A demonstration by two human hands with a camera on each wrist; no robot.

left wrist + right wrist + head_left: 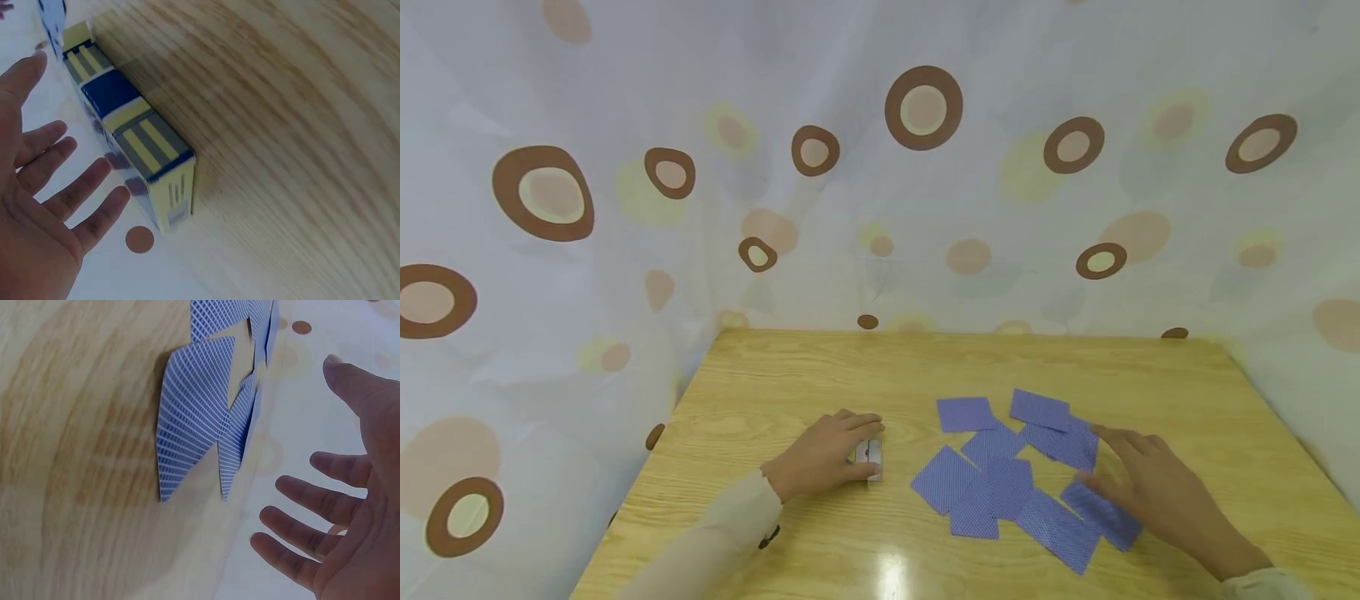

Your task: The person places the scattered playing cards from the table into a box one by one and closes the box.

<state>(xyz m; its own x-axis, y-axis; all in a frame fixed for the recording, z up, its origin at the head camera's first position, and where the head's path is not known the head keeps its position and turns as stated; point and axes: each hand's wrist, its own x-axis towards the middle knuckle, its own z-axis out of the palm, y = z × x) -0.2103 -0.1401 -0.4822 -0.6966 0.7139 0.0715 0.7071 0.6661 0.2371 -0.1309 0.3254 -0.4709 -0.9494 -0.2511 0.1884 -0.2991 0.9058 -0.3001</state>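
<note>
Several playing cards (1007, 487) with blue patterned backs lie face down on the wooden table, loosely spread and partly overlapping. Beside their right edge is my right hand (1165, 487), its fingers apart and holding nothing. The right wrist view shows that hand's relaxed fingers (312, 500) next to the cards (194, 412). Left of the cards lies a small card box (868, 458), partly hidden by my left hand (827, 454). In the left wrist view the box (112, 94) is yellow, grey and blue, with a flap raised at its far end. My left fingers stretch loosely along its side.
The table (790, 367) has light wood grain and a glare spot near its front. A pale sheet (850, 192) with brown and beige circles hangs behind it and along both sides.
</note>
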